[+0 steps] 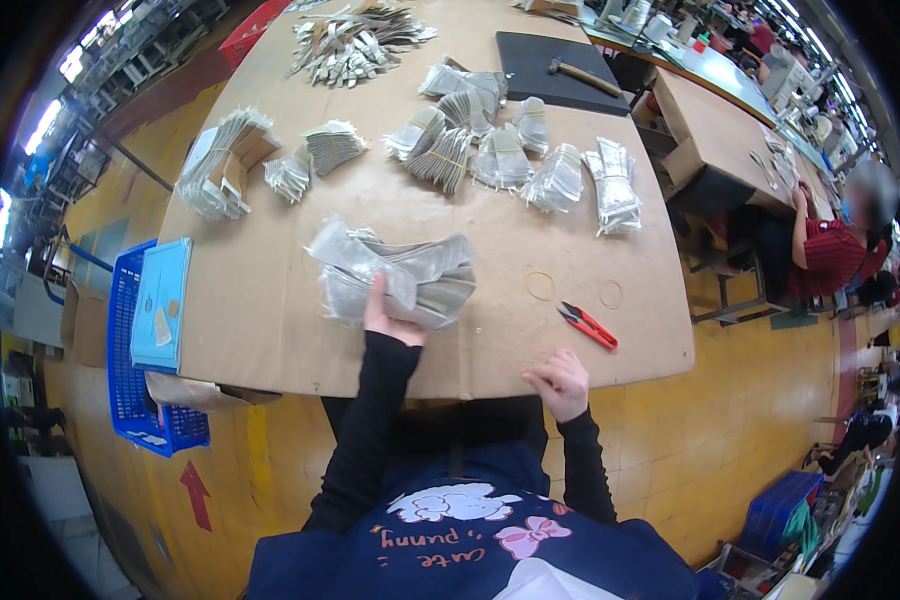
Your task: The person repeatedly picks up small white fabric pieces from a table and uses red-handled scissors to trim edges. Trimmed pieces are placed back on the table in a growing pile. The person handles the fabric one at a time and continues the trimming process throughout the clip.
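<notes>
Right at the near middle of the brown table [270, 300] lies a loose heap of clear plastic bags [395, 275], grey pieces showing through them. The left hand [388, 318] rests on the near edge of this heap, thumb up over one bag and fingers pressed against the stack, grasping it. The right hand [560, 380] sits apart at the table's near edge, fingers curled down on the bare board and holding nothing. Just beyond that hand, to the right, lie red-handled snips [588, 325], and farther on two rubber bands [540, 286] lie flat on the board. Across the far half of the table stand banded bundles of filled bags [500, 160] in a loose row, with another stack [220, 165] at the far left and a scattered pile of grey pieces [355, 40] at the far end. A black mat [540, 60] with a hammer [585, 75] on it lies far right. Left of the table stands a blue crate [135, 400] with a light blue box [160, 300] on it. At the right a seated person in red [830, 255] works at another table
</notes>
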`<act>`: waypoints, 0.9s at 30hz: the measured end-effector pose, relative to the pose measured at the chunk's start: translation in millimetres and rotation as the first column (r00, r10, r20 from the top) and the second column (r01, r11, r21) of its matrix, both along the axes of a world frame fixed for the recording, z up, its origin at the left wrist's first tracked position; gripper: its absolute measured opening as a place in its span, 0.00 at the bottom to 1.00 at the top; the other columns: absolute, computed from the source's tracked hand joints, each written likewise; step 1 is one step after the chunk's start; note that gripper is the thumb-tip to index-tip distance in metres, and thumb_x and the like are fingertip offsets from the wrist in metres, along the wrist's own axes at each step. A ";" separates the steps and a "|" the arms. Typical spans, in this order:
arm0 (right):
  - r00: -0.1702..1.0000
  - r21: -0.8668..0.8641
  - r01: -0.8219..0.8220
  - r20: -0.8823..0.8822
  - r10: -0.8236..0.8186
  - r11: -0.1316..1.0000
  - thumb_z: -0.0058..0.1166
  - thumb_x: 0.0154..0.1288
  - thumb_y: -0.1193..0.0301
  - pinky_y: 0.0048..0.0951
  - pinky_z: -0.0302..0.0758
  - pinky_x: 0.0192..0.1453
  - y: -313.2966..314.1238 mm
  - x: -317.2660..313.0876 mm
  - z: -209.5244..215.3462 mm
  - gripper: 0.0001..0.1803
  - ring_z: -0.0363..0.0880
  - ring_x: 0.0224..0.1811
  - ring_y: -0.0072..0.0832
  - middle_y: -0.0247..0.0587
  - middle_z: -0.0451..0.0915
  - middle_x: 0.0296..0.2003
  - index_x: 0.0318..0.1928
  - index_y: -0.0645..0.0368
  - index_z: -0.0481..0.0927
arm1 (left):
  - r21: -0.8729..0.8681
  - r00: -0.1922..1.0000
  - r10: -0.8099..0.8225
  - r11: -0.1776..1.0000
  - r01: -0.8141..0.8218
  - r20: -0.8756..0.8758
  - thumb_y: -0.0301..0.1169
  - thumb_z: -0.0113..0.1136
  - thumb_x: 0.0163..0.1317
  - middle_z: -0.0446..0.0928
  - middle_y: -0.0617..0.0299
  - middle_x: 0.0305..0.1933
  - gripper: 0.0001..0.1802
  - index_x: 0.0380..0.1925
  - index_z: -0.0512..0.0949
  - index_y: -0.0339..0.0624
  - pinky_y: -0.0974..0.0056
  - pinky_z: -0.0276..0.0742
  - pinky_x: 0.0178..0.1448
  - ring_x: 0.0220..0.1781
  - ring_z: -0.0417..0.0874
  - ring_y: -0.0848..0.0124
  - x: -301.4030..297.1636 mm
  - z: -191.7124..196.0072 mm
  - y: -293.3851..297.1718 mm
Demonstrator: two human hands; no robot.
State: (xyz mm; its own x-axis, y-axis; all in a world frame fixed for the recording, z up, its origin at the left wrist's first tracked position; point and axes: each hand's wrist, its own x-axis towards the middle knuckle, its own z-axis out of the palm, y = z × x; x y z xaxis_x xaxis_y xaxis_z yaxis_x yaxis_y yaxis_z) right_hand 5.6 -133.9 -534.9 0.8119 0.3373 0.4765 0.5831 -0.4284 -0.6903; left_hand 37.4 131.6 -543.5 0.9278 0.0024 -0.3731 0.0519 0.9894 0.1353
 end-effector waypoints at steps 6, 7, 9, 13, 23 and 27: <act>0.995 0.003 0.023 0.096 -0.023 1.000 0.66 0.45 0.77 0.33 0.68 0.37 -3.2 11.5 24.8 0.06 0.70 0.30 0.33 0.36 0.73 0.27 0.27 0.59 0.82 | -0.046 0.971 0.119 0.990 -0.131 -0.208 0.43 0.64 0.57 0.71 0.57 0.56 0.30 0.56 0.67 0.46 0.51 0.66 0.63 0.59 0.70 0.59 13.7 -36.8 -67.9; 0.983 -0.013 0.142 0.121 -0.140 0.990 0.65 0.49 0.75 0.34 0.69 0.39 -9.7 22.9 26.3 0.06 0.71 0.30 0.34 0.38 0.73 0.31 0.28 0.61 0.81 | -0.110 0.969 0.116 0.984 -0.142 -0.219 0.40 0.64 0.58 0.71 0.58 0.55 0.28 0.56 0.67 0.46 0.52 0.66 0.63 0.58 0.71 0.61 11.9 -38.4 -75.3; 0.918 0.038 0.386 -0.113 -0.379 0.922 0.61 0.54 0.76 0.35 0.70 0.44 -29.3 47.8 25.6 0.05 0.72 0.37 0.36 0.43 0.73 0.39 0.32 0.65 0.81 | 0.035 0.977 0.111 0.994 -0.107 -0.180 0.36 0.61 0.60 0.72 0.60 0.54 0.23 0.54 0.68 0.46 0.53 0.67 0.62 0.56 0.72 0.63 3.1 -34.5 -85.8; 0.778 -0.237 0.604 -0.034 -0.628 0.761 0.57 0.59 0.74 0.34 0.69 0.53 -75.1 77.8 12.7 0.15 0.72 0.48 0.39 0.48 0.71 0.50 0.47 0.64 0.78 | 0.193 0.979 -0.076 0.975 0.113 -0.188 0.24 0.55 0.60 0.70 0.62 0.54 0.21 0.54 0.67 0.40 0.55 0.62 0.67 0.61 0.66 0.69 -51.6 -9.1 -75.6; 0.901 -0.440 0.383 -0.016 -0.433 0.813 0.63 0.53 0.69 0.36 0.69 0.52 -49.4 42.8 -29.8 0.24 0.72 0.46 0.40 0.43 0.74 0.44 0.52 0.59 0.77 | 0.995 0.937 -0.340 0.034 0.093 -0.076 0.25 0.54 0.61 0.79 0.55 0.45 0.12 0.45 0.77 0.36 0.65 0.73 0.53 0.48 0.80 0.69 -93.0 18.8 -30.1; 0.908 -0.430 0.328 -0.102 -0.406 0.841 0.62 0.53 0.70 0.36 0.70 0.48 -36.0 48.8 -27.5 0.20 0.73 0.43 0.38 0.43 0.74 0.39 0.48 0.60 0.77 | 0.960 0.940 -0.327 -0.220 -0.175 0.097 0.24 0.59 0.55 0.78 0.56 0.45 0.15 0.44 0.77 0.39 0.61 0.72 0.54 0.48 0.78 0.58 -60.9 22.9 -18.2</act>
State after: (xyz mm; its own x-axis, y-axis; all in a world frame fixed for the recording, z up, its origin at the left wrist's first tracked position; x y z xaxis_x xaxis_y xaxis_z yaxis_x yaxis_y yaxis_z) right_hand 54.4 -169.9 -562.4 0.9718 0.1247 0.2000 0.2100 -0.8433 -0.4946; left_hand -23.4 113.4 -520.6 0.9809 0.0385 0.1907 -0.1645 -0.3589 0.9188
